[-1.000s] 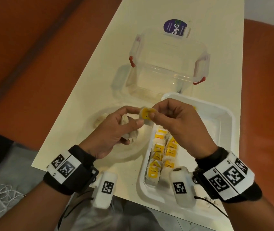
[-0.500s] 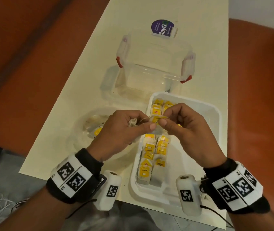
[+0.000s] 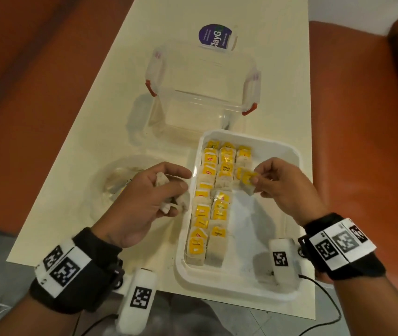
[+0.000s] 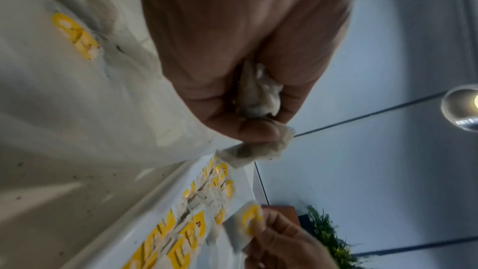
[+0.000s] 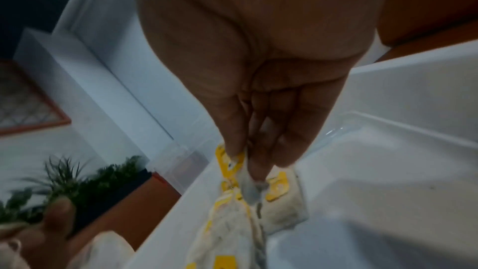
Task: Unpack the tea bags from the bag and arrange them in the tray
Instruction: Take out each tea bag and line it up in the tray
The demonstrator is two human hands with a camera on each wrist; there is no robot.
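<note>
A white tray (image 3: pixel 287 151) holds rows of tea bags (image 3: pixel 211 204) with yellow tags, filling its left half. My right hand (image 3: pixel 261 180) pinches one tea bag (image 3: pixel 248 181) by its yellow tag above the third row; the same tea bag (image 5: pixel 245 179) hangs from my fingertips in the right wrist view. My left hand (image 3: pixel 166 187) hovers just left of the tray, curled round a bunch of tea bags (image 3: pixel 172 202), which shows as crumpled paper (image 4: pixel 258 93) in its wrist view. The clear plastic bag (image 3: pixel 118 180) lies on the table under and left of that hand.
An empty clear container (image 3: pixel 202 93) with red clips stands behind the tray, a purple-labelled packet (image 3: pixel 214 38) beyond it. The cream table (image 3: pixel 110 100) is narrow, with orange floor (image 3: pixel 23 93) on both sides. The tray's right half is bare.
My hands have come apart: the right carried the single tea bag rightward over the tray, while the left stayed by the plastic bag with its bunch. The view also tilted down.
</note>
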